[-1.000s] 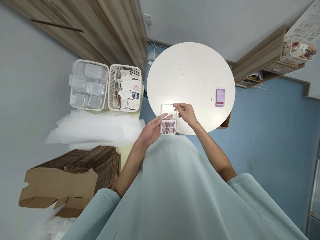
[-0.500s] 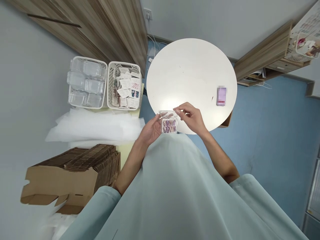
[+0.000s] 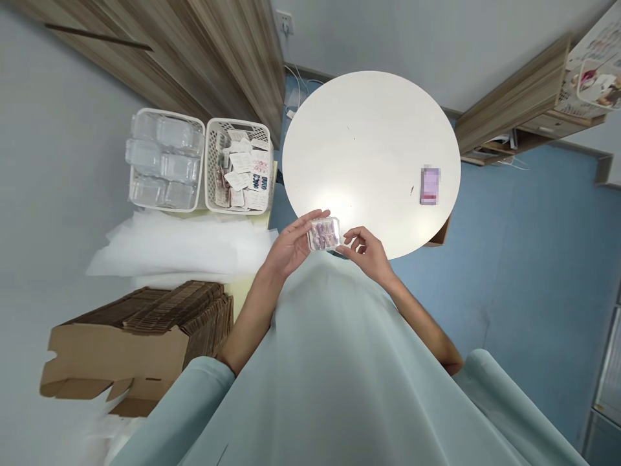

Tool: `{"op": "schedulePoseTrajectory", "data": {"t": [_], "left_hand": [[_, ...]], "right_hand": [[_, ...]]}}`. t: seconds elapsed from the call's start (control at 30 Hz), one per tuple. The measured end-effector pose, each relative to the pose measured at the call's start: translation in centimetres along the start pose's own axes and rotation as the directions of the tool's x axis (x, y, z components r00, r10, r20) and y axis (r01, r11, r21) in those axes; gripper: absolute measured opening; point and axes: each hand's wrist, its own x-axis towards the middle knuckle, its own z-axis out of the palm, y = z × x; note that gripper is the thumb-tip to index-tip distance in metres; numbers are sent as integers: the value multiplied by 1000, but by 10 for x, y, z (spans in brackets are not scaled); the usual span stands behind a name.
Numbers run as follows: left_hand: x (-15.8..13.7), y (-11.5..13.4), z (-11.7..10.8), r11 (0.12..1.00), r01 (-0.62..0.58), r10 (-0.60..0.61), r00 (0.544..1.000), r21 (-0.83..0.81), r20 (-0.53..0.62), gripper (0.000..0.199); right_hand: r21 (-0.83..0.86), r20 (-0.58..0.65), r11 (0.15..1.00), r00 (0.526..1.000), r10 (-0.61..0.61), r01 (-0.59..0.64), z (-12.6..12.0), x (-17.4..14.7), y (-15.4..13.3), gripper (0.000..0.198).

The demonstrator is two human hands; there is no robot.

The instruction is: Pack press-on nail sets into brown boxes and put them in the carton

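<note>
A small clear plastic case (image 3: 324,233) with rows of purple and pinkish press-on nails inside lies at the near edge of the round table, its lid down. My left hand (image 3: 288,249) grips the case from its left side, thumb on top and fingers behind it. At the case's right end is my right hand (image 3: 366,252), fingers loosely bent and apart from the thumb. Its thumb tip is by the lower right corner; whether it touches the case I cannot tell.
The white round table (image 3: 369,129) bears a blurred purple phone-like item (image 3: 429,186). On the left are a basket of clear plastic boxes (image 3: 165,158), a basket of carded nail sets (image 3: 240,165), white foam sheets (image 3: 179,246) and stacked flat cardboard boxes (image 3: 121,353).
The case's lid, raised before, has come down over the nails. My right hand moved from the lid's upper edge down to the case's right side. The case tilted slightly.
</note>
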Motion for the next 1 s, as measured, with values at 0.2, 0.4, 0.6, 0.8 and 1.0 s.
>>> {"op": "schedulePoseTrajectory", "data": {"t": [0.2, 0.4, 0.6, 0.8, 1.0], "left_hand": [[1, 1, -1, 998, -29, 26, 999, 52, 44, 41], [0, -6, -6, 986, -53, 58, 998, 161, -25, 62], [-3, -14, -25, 891, 86, -9, 985, 447, -171, 78], [3, -23, -42, 830, 75, 54, 975, 553, -214, 77], [25, -28, -60, 804, 43, 132, 959, 592, -250, 68]], "right_hand": [[59, 137, 990, 983, 119, -128, 0, 6, 0, 46], [125, 161, 975, 974, 162, -183, 4, 11, 0, 53], [157, 131, 960, 968, 212, -232, 10, 23, 13, 58], [225, 158, 936, 958, 239, -270, 17, 33, 17, 57], [189, 173, 938, 950, 260, -291, 33, 54, 38, 57]]}}
